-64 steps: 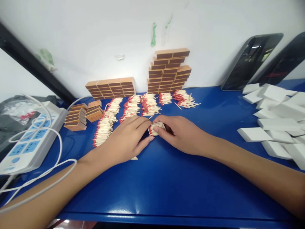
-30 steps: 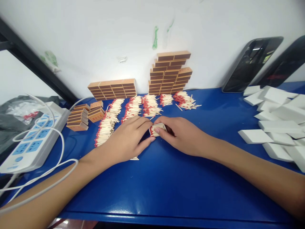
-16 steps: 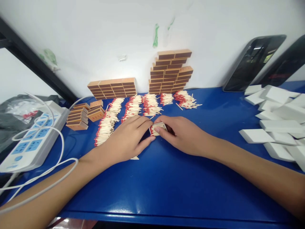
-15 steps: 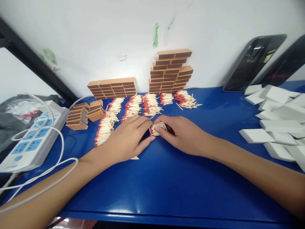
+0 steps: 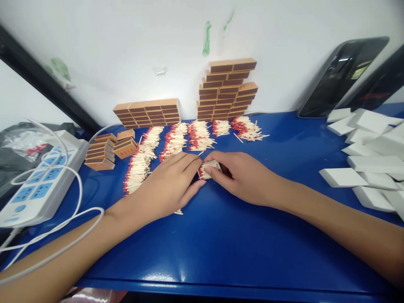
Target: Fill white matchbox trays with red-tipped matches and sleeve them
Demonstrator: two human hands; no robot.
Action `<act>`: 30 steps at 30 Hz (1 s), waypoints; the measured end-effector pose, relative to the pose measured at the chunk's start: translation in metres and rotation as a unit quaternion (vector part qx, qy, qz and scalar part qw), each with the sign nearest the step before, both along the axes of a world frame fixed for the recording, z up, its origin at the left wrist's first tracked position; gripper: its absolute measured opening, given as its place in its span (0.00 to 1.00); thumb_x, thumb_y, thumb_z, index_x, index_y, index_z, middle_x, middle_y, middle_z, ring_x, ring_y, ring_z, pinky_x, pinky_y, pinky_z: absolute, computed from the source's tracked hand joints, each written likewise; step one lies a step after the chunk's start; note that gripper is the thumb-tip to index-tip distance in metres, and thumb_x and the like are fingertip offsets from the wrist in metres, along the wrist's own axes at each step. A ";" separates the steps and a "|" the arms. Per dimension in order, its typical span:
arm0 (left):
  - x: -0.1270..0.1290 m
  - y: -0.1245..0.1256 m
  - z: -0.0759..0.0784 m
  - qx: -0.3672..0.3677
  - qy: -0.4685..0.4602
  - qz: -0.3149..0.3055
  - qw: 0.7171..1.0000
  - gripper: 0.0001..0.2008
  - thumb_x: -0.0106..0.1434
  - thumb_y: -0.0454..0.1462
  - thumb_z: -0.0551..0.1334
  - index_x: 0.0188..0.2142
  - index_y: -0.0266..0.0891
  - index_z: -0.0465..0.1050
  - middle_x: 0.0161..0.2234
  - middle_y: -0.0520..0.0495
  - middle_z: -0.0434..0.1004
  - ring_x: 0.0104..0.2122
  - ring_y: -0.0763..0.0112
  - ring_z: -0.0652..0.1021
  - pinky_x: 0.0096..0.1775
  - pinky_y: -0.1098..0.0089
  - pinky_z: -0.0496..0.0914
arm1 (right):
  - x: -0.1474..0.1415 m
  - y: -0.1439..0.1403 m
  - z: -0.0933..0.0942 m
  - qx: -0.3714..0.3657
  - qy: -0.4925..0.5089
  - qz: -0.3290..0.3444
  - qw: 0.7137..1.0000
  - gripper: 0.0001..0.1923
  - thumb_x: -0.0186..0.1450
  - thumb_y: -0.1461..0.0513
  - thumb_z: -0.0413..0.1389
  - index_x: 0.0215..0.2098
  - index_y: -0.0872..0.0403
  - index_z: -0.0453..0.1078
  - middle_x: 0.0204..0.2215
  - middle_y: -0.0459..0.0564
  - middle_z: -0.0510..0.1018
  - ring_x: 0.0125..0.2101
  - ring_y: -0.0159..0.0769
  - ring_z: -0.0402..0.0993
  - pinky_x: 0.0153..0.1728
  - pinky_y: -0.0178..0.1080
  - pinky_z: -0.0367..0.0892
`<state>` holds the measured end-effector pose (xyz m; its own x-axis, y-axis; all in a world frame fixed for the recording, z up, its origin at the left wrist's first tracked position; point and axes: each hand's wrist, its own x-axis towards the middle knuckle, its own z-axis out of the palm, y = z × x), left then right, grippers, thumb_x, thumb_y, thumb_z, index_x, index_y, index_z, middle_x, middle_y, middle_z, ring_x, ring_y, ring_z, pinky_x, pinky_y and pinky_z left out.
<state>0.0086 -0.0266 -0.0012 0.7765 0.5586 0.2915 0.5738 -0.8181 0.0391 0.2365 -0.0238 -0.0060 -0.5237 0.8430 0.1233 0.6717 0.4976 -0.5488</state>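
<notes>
A small white matchbox tray (image 5: 206,171) filled with red-tipped matches is between my two hands, near the middle of the blue table. My right hand (image 5: 238,174) grips its right end, thumb laid over the matches and index finger along the far side. At the tray's left end, my left hand (image 5: 172,181) has its thumb at the near corner and its fingers at the far corner. Its other fingertips are hidden beneath the hand. Rows of loose matches (image 5: 140,164) lie behind and left of my left hand, and another match pile (image 5: 248,129) lies beyond my right hand.
Matchbox sleeves (image 5: 147,113) are stacked along the wall, with a taller stack (image 5: 225,90) beside them. More boxes (image 5: 101,153) lie near a power strip (image 5: 41,181), whose white cable crosses my left forearm. White trays (image 5: 374,164) are heaped right; dark phone-like panels (image 5: 342,78) lean behind.
The view has shifted slightly, so the background sits a little differently. Both hands keep the same hold around the matchbox tray.
</notes>
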 end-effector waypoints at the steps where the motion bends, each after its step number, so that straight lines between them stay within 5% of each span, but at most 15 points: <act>1: 0.001 -0.001 0.000 -0.001 0.004 0.002 1.000 0.16 0.78 0.41 0.56 0.54 0.31 0.72 0.53 0.32 0.78 0.53 0.50 0.79 0.57 0.49 0.74 | 0.000 -0.001 0.000 0.004 -0.003 0.002 1.000 0.13 0.77 0.56 0.50 0.45 0.53 0.74 0.34 0.49 0.82 0.31 0.37 0.75 0.34 0.38 0.59; 9: 0.003 -0.009 0.000 -0.007 0.007 0.020 1.000 0.20 0.77 0.42 0.57 0.58 0.25 0.71 0.57 0.28 0.77 0.57 0.45 0.77 0.60 0.45 0.75 | 0.001 -0.005 -0.003 -0.003 0.006 0.008 1.000 0.13 0.77 0.55 0.50 0.44 0.51 0.74 0.33 0.48 0.82 0.33 0.39 0.76 0.34 0.40 0.60; 15: 0.000 0.001 -0.005 -0.010 0.004 0.007 1.000 0.23 0.78 0.46 0.55 0.62 0.30 0.69 0.60 0.31 0.76 0.61 0.47 0.76 0.64 0.47 0.72 | -0.002 -0.001 -0.003 -0.002 0.021 0.017 1.000 0.13 0.77 0.57 0.50 0.45 0.54 0.75 0.36 0.50 0.83 0.32 0.37 0.75 0.34 0.40 0.62; 30: -0.004 0.007 -0.003 -0.090 -0.067 0.014 0.994 0.18 0.75 0.47 0.62 0.56 0.38 0.73 0.53 0.37 0.79 0.54 0.53 0.78 0.57 0.50 0.75 | 0.001 0.000 -0.003 0.003 0.059 0.018 0.998 0.13 0.79 0.56 0.49 0.44 0.52 0.73 0.43 0.52 0.77 0.42 0.39 0.76 0.45 0.43 0.68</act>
<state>0.0046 -0.0192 -0.0045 0.7208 0.6318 0.2851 0.5756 -0.7748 0.2617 0.2379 -0.0235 -0.0092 -0.5354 0.8228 0.1908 0.5847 0.5240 -0.6193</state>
